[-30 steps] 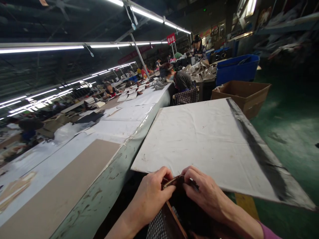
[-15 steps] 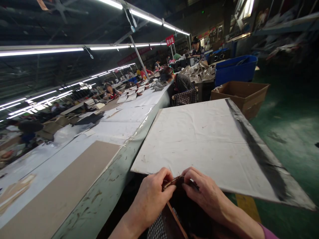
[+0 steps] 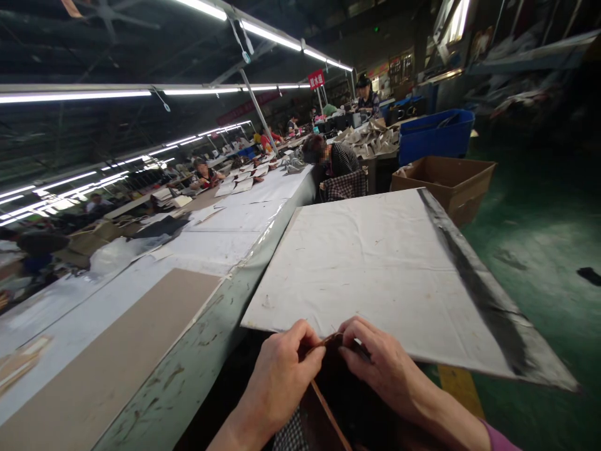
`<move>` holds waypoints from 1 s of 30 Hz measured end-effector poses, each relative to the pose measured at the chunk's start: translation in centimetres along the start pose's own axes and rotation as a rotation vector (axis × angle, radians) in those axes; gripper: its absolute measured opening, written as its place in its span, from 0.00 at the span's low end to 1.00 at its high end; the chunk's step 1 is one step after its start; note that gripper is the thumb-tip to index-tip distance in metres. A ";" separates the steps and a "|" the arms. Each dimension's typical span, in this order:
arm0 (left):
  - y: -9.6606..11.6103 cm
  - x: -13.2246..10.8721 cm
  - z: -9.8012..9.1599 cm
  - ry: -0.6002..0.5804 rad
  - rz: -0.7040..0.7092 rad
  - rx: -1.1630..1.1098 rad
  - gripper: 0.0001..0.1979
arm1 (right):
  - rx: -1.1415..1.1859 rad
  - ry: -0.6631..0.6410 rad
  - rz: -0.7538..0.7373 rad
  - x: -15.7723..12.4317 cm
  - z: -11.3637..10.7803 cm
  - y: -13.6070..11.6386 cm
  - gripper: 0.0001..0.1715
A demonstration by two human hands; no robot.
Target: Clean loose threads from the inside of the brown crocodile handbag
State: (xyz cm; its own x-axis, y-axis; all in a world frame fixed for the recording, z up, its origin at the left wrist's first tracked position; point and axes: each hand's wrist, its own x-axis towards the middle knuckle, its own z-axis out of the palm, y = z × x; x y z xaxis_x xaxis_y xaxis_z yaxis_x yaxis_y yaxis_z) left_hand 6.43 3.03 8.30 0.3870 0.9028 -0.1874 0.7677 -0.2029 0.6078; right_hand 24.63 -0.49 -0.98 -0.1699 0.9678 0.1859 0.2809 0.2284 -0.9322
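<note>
My left hand (image 3: 286, 369) pinches the edge of a dark brown leather-like piece (image 3: 323, 410) between thumb and fingers. Close beside it, my right hand (image 3: 375, 354) grips the same edge, its fingers curled over it. A thin strip of that edge shows between the two hands. Below them the brown piece hangs over my lap, its lower part in deep shadow, so its full shape cannot be made out. Black-and-white checked cloth (image 3: 292, 433) shows under it. Just beyond my fingers lies the near edge of a white-covered board (image 3: 357, 269).
On the left runs a long table with a pale green edge (image 3: 206, 344), bearing a grey-brown sheet (image 3: 126, 351). A cardboard box (image 3: 446, 188) and a blue bin (image 3: 436, 134) stand beyond the board. A co-worker (image 3: 345, 160) bends at the table; other people sit farther off.
Both hands keep hold of the brown edge, and the left fingers have closed more tightly along it. The whole view has shifted slightly.
</note>
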 end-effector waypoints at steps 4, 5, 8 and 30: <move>0.1 0.1 0.3 0.029 0.019 0.075 0.06 | 0.014 0.000 0.003 -0.1 -0.2 0.0 0.04; 0.1 0.1 0.4 0.037 0.029 0.105 0.06 | 0.015 0.000 0.000 -0.1 -0.2 -0.1 0.04; 0.2 0.3 0.5 0.046 0.060 0.185 0.06 | 0.012 -0.008 -0.034 -0.1 -0.3 0.1 0.04; 0.4 0.8 -0.1 -0.081 0.167 0.154 0.16 | -0.127 0.088 -0.269 0.5 -0.3 1.1 0.03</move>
State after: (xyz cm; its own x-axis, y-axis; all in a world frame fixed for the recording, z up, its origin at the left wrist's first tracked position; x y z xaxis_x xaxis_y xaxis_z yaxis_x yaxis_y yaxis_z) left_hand 7.02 3.65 8.46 0.5501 0.8198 -0.1588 0.7559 -0.4081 0.5119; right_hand 25.13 0.27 -1.84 -0.1733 0.8750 0.4520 0.3534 0.4836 -0.8007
